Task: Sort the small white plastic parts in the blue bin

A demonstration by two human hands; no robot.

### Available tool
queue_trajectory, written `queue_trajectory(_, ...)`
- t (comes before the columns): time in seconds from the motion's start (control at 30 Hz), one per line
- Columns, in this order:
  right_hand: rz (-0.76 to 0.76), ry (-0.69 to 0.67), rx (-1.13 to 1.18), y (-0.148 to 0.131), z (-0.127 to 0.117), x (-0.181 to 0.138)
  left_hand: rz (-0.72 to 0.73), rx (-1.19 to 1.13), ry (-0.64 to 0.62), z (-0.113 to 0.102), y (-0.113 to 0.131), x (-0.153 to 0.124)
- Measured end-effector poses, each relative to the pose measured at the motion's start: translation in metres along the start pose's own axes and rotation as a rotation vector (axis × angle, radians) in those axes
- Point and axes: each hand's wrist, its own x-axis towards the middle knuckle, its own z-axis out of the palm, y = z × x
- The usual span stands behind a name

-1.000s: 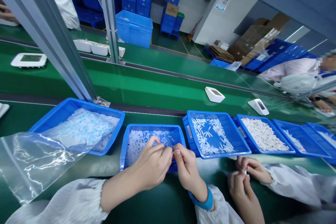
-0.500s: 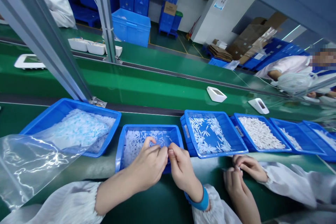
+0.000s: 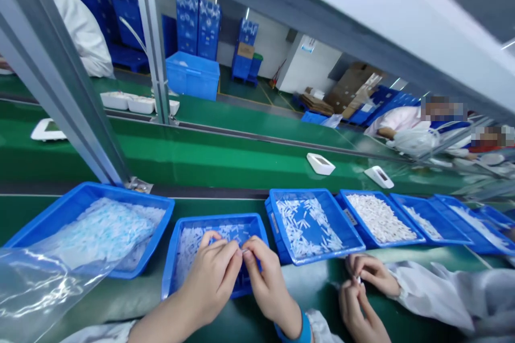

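Note:
My left hand (image 3: 212, 272) and my right hand (image 3: 266, 278) meet over the front of a blue tray (image 3: 169, 262) of small translucent pieces (image 3: 187, 246). Both are closed in a pinch, thumbs and forefingers together. Between the fingertips shows a tiny pale bit, too small to name. A blue band (image 3: 303, 328) circles my right wrist. Left of the hands, a larger blue tray (image 3: 88, 188) holds a clear plastic bag (image 3: 44, 289) of pale blue and white pieces. On the right stands a blue tray (image 3: 300, 225) with scattered small white strips (image 3: 292, 244).
A co-worker's hands (image 3: 362, 289) pinch a small white piece at the right. Beyond them runs a row of blue trays, one full of white parts (image 3: 378, 220). White devices (image 3: 321, 163) lie on the green conveyor (image 3: 225, 158). A metal post (image 3: 76, 80) rises at the left.
The view has tilted upward, so the trays and hands sit lower and slightly left. My hands remain pinched together over the same tray; the fingers have shifted slightly.

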Motion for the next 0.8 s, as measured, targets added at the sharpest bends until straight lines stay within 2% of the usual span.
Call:
queue_trajectory(0.27, 0.036, 0.079, 0.068, -0.003, -0.003, 0.006, -0.036, 0.027, 0.002, 0.003, -0.002, -0.001)
queue_trajectory(0.4, -0.006, 0.175, -0.025, -0.017, 0.001, -0.007, 0.081, -0.01, -0.027, -0.003, 0.002, -0.006)
queue_trajectory(0.5, -0.074, 0.219, -0.137, -0.035, -0.003, -0.026, 0.157, -0.008, -0.096, -0.006, 0.017, -0.012)
queue_trajectory(0.6, -0.135, 0.208, -0.265, -0.056, -0.022, -0.046, 0.132, -0.01, -0.105, -0.009, 0.046, -0.02)
queue_trajectory(0.67, -0.173, 0.355, -0.391, -0.07, -0.042, -0.058, 0.097, -0.095, -0.023, -0.011, 0.071, -0.03)
queue_trajectory(0.73, -0.237, 0.666, -0.524, -0.08, -0.063, -0.068, 0.076, -0.263, 0.064, -0.013, 0.097, -0.042)
queue_trajectory(0.8, -0.292, 0.994, -0.635, -0.081, -0.081, -0.071, 0.111, -0.42, 0.044, -0.009, 0.118, -0.054)
